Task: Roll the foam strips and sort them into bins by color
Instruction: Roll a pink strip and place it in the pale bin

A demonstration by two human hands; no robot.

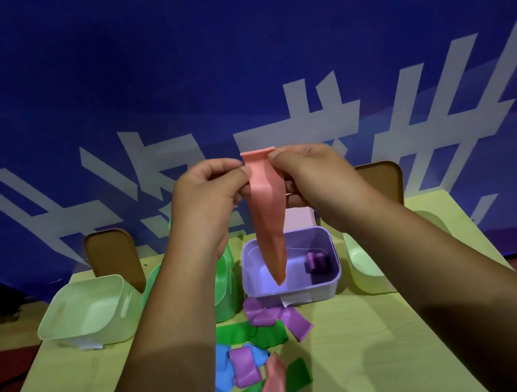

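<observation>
The surface [373, 346] carries bins along its far edge, a pale green bin [68, 321] at the left and a purple bin [335, 271] mid-row. A pile of loose strips [260, 373] lies toward the near edge. The 2 hands, left [207, 200] and right [318, 180], pinch the top of a pink strip [270, 227] hanging unrolled above the purple bin.

table [373, 346] | pale green bin [115, 321] | purple bin [327, 286] | foam strips pile [264, 336]
</observation>
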